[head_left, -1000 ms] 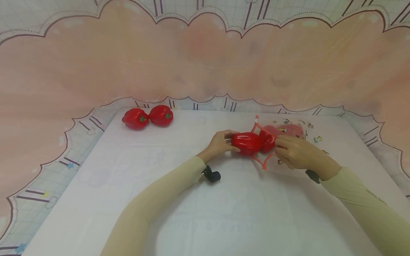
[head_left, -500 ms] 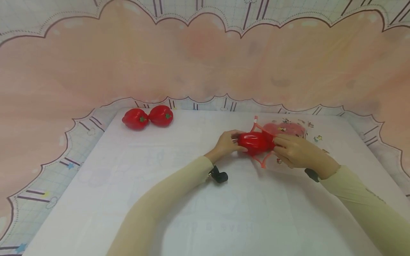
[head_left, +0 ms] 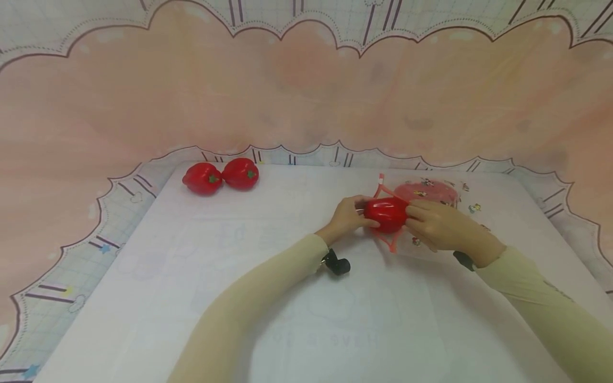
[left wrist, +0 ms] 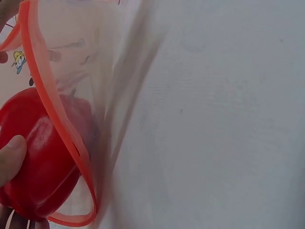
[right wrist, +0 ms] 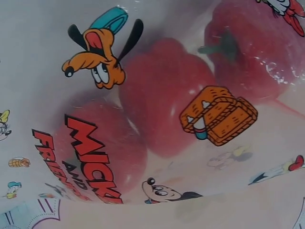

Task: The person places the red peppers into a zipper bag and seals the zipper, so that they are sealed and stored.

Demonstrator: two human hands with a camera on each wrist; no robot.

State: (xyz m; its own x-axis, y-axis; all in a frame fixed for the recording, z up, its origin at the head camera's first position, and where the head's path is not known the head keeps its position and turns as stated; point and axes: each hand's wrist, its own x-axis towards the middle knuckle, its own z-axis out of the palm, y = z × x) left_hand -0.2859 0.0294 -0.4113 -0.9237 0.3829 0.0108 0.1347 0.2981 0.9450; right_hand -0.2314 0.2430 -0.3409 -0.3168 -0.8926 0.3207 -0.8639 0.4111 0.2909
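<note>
My left hand (head_left: 348,217) grips a red bell pepper (head_left: 387,214), thumb on its side in the left wrist view. Its stem end is inside the mouth of a clear zip pouch, whose orange-red rim (left wrist: 71,136) crosses over the pepper. Opposite it, my right hand (head_left: 440,226) pinches the pouch's edge, fingertips right beside the pepper. Through the printed plastic, the right wrist view has two red peppers (right wrist: 167,95) lying deeper in the pouch, and a third with a green stem (right wrist: 228,47) at upper right. The right fingers are out of that wrist view.
Two more red bell peppers, one (head_left: 203,178) beside the other (head_left: 241,173), lie at the table's back left. A white sheet (head_left: 268,213) covers the table. Behind it hangs a peach-coloured patterned cloth (head_left: 287,96).
My left hand has moved right, bringing the pepper from in front of the pouch's mouth into it. The pepper that showed at the opening is now hidden behind it. My right hand has barely moved.
</note>
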